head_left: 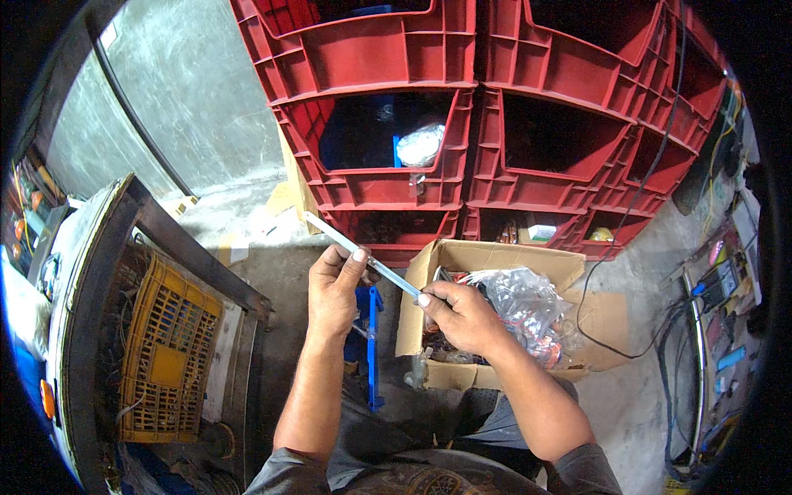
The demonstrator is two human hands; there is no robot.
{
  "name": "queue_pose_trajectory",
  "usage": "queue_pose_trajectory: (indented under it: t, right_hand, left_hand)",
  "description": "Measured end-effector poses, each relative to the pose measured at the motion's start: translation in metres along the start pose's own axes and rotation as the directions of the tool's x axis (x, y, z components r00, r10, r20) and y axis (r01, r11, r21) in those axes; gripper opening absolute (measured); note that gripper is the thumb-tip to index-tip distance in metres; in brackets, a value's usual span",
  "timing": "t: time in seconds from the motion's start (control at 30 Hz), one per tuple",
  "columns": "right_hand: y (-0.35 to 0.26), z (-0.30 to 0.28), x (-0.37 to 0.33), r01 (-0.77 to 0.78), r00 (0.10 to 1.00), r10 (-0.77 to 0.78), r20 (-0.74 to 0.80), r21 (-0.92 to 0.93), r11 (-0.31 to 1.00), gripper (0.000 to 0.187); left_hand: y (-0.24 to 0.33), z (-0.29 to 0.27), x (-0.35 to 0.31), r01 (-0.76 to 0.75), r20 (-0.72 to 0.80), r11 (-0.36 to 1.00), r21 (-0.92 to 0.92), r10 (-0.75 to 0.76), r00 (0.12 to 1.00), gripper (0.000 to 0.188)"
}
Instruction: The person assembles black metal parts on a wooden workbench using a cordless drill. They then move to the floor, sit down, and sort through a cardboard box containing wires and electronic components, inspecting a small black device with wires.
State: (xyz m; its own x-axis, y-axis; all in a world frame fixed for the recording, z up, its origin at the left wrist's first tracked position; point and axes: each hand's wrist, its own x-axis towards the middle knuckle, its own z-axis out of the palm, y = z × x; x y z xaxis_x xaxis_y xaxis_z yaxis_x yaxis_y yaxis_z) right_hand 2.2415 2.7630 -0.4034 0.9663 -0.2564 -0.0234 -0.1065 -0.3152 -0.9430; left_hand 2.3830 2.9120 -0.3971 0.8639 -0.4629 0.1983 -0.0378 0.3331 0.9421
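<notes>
A long, slim, silvery metal rail [393, 275] slants in front of me, its far end up to the left. My left hand [334, 289] is closed round its middle, thumb on top. With thumb and fingers, my right hand [462, 313] pinches its near right end. Below and to the right of the rail stands an open cardboard box [474, 375] holding clear plastic bags [528, 305] and mixed small items. Between my forearms, a blue plastic frame or crate [373, 346] shows in part; the rest of it is hidden.
Stacked red plastic crates [371, 188] rise beyond the box. At the left, a yellow crate [169, 363] sits under a dark-framed table [202, 256]. A black cable [606, 276] hangs down to the floor on the right, near a cluttered bench [709, 330].
</notes>
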Motion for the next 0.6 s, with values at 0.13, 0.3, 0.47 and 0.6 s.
queue_pose_trajectory:
  t: [0.13, 0.3, 0.47, 0.6]
  right_hand:
    - [-0.004, -0.002, -0.001, 0.079, 0.996, -0.084, -0.034, -0.137, 0.987, 0.026]
    - [-0.012, -0.009, -0.003, 0.267, 0.957, -0.289, -0.029, -0.304, 0.914, 0.026]
    - [-0.007, -0.015, 0.0, 0.304, 0.941, -0.338, -0.035, -0.357, 0.883, 0.017]
    - [-0.001, -0.014, 0.003, 0.292, 0.944, -0.327, -0.033, -0.371, 0.881, 0.016]
  left_hand:
    - [0.0, -0.011, 0.008, 0.01, -0.164, 0.991, -0.132, -0.032, 0.986, 0.012]
    - [0.024, -0.053, 0.031, -0.22, -0.366, 0.936, -0.276, 0.109, 0.924, 0.009]
    - [0.025, -0.06, 0.033, -0.198, -0.317, 0.945, -0.259, 0.111, 0.942, 0.007]
    - [0.009, -0.057, 0.029, -0.067, -0.256, 0.975, -0.212, 0.011, 0.967, 0.006]
